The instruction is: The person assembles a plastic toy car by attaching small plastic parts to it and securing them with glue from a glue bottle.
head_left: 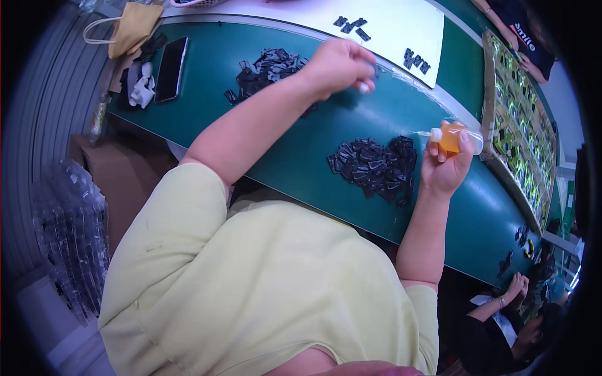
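My right hand (444, 170) grips a small squeeze bottle (453, 139) of orange liquid, its thin needle tip pointing left. Below and left of that bottle lies a heap of small black plastic pieces (375, 168) on the green table (276, 156). My left hand (340, 67) is raised over the far part of the table with its fingers curled together. Something small and dark shows at its fingertips, too blurred to name. A second heap of black pieces (269, 67), flatter and looser, lies partly behind my left forearm.
A white board (401, 28) at the far side carries several black pieces. A phone (171, 70), a yellow bag (133, 28) and crumpled white material (143, 86) lie at left. A large cardboard tray (495, 135) edges the right side. Co-workers' hands (517, 287) appear lower right; another person (523, 31) stands upper right.
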Demonstrator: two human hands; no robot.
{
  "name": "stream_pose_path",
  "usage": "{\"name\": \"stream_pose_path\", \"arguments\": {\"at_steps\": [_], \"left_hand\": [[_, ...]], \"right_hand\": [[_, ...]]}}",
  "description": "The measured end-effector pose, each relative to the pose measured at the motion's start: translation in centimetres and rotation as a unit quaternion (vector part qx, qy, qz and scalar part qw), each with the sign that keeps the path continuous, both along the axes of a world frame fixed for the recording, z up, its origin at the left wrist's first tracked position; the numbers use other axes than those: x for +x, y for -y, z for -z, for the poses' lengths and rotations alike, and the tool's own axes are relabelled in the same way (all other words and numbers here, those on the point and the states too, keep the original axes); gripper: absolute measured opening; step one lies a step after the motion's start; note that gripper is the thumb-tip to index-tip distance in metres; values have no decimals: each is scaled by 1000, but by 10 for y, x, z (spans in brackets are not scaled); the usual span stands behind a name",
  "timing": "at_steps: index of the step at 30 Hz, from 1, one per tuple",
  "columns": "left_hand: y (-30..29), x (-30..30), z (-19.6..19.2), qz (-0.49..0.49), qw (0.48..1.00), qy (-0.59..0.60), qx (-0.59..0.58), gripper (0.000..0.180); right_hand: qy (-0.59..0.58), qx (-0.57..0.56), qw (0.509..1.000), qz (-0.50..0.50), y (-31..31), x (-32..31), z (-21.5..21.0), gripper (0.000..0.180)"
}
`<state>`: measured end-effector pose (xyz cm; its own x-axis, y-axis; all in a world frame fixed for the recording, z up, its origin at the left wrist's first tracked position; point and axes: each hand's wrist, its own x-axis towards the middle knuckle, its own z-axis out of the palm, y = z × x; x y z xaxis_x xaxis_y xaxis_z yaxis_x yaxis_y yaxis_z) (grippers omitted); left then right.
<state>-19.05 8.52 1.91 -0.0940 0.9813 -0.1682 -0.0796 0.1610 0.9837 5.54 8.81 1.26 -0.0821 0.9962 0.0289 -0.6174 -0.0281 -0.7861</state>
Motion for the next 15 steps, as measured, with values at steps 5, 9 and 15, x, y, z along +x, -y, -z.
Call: {"name": "stream_pose_path", "arguments": {"at_steps": [5, 9, 15], "left_hand": [[-73, -50, 11, -137, 974, -181, 25, 18], [-79, -66, 13, -165, 904, -391, 49, 16], [-3, -37, -19, -48, 876, -470, 96, 23]], "right_hand": [[7, 11, 1000, -5, 4, -3, 0, 24], [16, 11, 1000, -5, 1, -5, -1, 25], [-11, -25, 1000, 11, -5, 4, -1, 26]]}}
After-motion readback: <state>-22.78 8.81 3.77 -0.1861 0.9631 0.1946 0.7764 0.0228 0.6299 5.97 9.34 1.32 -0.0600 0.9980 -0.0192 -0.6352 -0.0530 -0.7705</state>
